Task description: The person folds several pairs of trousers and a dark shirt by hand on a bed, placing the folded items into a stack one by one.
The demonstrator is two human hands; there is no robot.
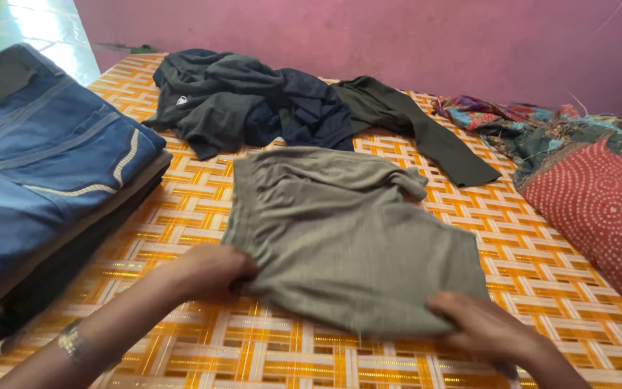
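Gripping grey garment point(347, 238), left hand point(214, 272) blurred, right hand point(487, 331) partly cropped, fingertips hidden.

Two hands: left hand point(210, 272), right hand point(485, 331). One grey-green garment point(347, 238) lying flat. One stack of folded clothes point(44, 180) (blue jeans on top). One heap of dark clothes point(268, 104); pieces uncountable. One red dotted cushion point(602, 209). One patterned orange sheet point(534, 266).

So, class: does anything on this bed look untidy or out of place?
Yes: the dark clothes lie crumpled in a heap at the far side, unlike the neat folded stack at left. The grey-green garment lies partly folded, one corner bunched.
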